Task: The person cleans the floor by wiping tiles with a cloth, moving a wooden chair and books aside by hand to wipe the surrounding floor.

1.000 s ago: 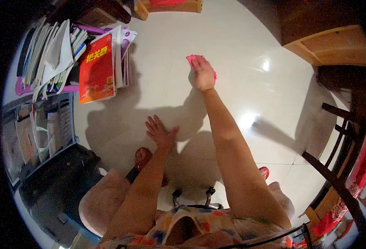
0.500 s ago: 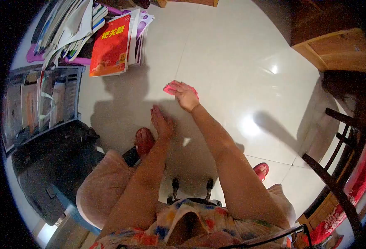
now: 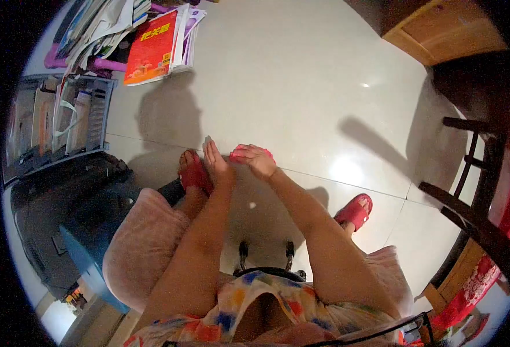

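My right hand lies over a pink cloth on the pale tiled floor, pressing it down with extended fingers. Pink edges show around the fingers; the rest is covered. To the left, my left hand is held with fingers stretched out and nothing in it, just beside the red slipper on my left foot. Whether this hand touches the floor I cannot tell. Another red slipper is on my right foot.
A red book and stacked papers stand at upper left, above a grey crate and a dark case. Dark wooden chair bars and a wooden cabinet are at right. Wheeled chair legs are below me.
My right hand and the pink cloth have moved nearer to my body. My left hand has shifted slightly left beside the slipper. The view has tilted, and my right slipper shows more.
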The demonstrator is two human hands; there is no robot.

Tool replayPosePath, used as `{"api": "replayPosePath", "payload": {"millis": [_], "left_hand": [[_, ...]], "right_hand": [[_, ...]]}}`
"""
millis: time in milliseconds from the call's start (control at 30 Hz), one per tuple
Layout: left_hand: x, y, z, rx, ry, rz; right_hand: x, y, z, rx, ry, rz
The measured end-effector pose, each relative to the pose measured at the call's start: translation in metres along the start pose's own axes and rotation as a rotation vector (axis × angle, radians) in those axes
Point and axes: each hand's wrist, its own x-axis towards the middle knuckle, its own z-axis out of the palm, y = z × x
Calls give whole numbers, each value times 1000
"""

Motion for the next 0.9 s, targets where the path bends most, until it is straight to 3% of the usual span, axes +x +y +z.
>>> {"api": "replayPosePath", "payload": {"millis": [233,367,433,467,500,533,567,600,633,700,733,800,867,900], "left_hand": [[-21,16,2,27,12,53],[-23,26,9,50,-55,27],[-23,37,5,70,-108,-45],[-21,40,7,82,-133,-79],[-16,34,12,157,-164,-87],[-11,38,10,160,-184,-121],[-5,47,2,164,-207,-154],[0,53,0,170,-232,-186],[5,48,1,173,-234,-158],[18,44,1,236,-287,-178],[23,49,0,268,-310,-188],[28,58,-3,257,-345,-213],[31,57,0,242,-361,-202],[30,62,1,248,-394,-213]], "right_hand": [[-57,-16,14,189,95,-10],[-78,-25,-30,467,545,331],[-88,16,-46,1086,882,400],[-104,37,-54,647,1005,566],[-113,44,-75,714,1149,526],[-135,61,-95,347,1131,582],[-157,85,-105,247,1268,567],[-174,96,-119,420,1430,450],[-185,89,-144,348,1560,780],[-215,90,-173,582,1839,539],[-248,123,-171,537,1966,480],[-295,133,-183,764,2058,333],[-321,122,-194,759,2146,373],[-348,147,-183,574,2115,373]]}}
